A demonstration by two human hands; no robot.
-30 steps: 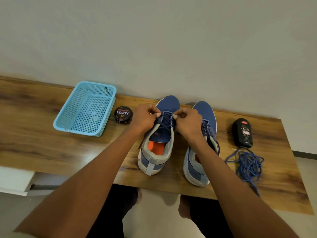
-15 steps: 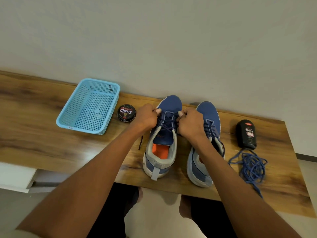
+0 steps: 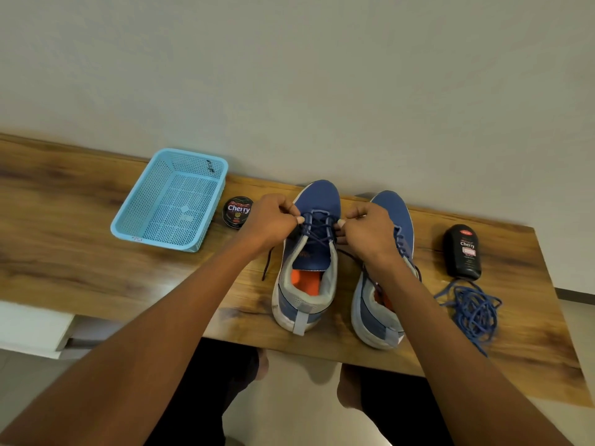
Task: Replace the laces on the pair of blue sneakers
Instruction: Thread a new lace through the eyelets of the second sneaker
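Two blue sneakers stand side by side on the wooden table, toes toward the wall. The left sneaker (image 3: 307, 252) shows an orange insole and a dark blue lace (image 3: 317, 228) crossing its eyelets. My left hand (image 3: 272, 220) pinches that lace at the shoe's left side. My right hand (image 3: 367, 231) pinches it at the right side, partly covering the right sneaker (image 3: 383, 304). One loose lace end (image 3: 267, 263) trails onto the table. A tangled pile of brighter blue laces (image 3: 473, 312) lies to the right.
A light blue mesh basket (image 3: 172, 199) sits at the back left, a round Cherry polish tin (image 3: 237, 212) beside it. A black Cherry bottle (image 3: 463, 251) lies right of the sneakers. The table's front edge (image 3: 309, 352) runs just behind the shoe heels.
Both hands stay on the left sneaker's lace and have drawn slightly apart, pulling it to each side. The camera view has shifted a little.
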